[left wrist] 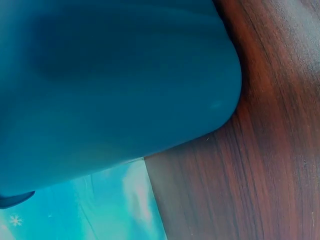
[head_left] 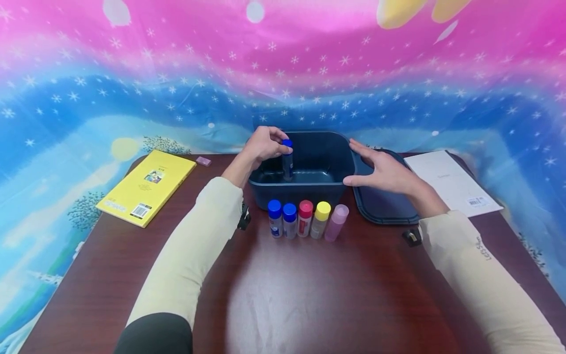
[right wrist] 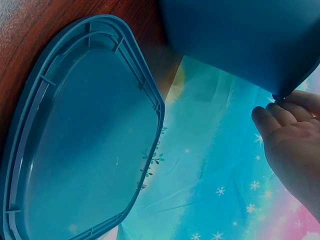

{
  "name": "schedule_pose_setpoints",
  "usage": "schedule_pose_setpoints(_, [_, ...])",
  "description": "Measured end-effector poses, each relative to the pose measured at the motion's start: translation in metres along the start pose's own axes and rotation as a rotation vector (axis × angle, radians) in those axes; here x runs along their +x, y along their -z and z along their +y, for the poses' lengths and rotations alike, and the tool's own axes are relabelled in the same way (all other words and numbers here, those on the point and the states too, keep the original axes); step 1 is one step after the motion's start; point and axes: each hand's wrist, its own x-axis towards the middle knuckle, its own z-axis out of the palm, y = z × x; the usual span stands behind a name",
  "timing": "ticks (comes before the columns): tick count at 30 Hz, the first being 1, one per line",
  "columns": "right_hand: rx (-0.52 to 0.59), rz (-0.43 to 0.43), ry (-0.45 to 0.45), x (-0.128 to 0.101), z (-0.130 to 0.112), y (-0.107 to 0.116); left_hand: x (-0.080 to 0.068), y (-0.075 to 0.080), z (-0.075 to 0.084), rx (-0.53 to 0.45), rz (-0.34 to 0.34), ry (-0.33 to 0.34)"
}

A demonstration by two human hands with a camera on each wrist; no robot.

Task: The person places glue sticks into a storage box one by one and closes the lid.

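Observation:
My left hand (head_left: 265, 143) reaches over the left rim of a dark blue plastic bin (head_left: 297, 185). Its thumb and fingers pinch the blue cap of an upright tube (head_left: 288, 162), which looks like a glue stick, inside the bin. At the bin's right end, my right hand (head_left: 383, 172) touches the rim with spread, mostly straight fingers. The right wrist view shows that hand (right wrist: 295, 132) against the bin's edge. In front of the bin stands a row of similar tubes: two blue-capped (head_left: 275, 219), one red-capped (head_left: 305, 219), one yellow-capped (head_left: 320, 220), and a leaning pink one (head_left: 337, 222).
The bin's lid (head_left: 384, 204) lies underside up to its right, beside a white booklet (head_left: 453, 182). On the left are a yellow book (head_left: 148, 187) and a small pink eraser-like block (head_left: 203, 161). A patterned cloth (head_left: 292, 73) hangs behind the brown table (head_left: 283, 295).

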Motion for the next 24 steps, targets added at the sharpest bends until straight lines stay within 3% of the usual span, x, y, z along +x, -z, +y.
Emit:
schedule_pose_setpoints(4, [-0.008,0.002,-0.003,0.0000,0.0007,-0.0004,-0.0002,-0.0008,-0.0001,0.007,0.014,-0.005])
schedule_pose_setpoints(14, [-0.012,0.005,-0.001,-0.0002,0.0013,-0.0005,-0.0003,-0.0009,0.0007,0.141,0.086,-0.040])
schedule_pose_setpoints(24, [-0.017,0.004,-0.004,0.0002,-0.0003,0.0008,-0.0003,-0.0001,0.0026,0.163,0.096,-0.081])
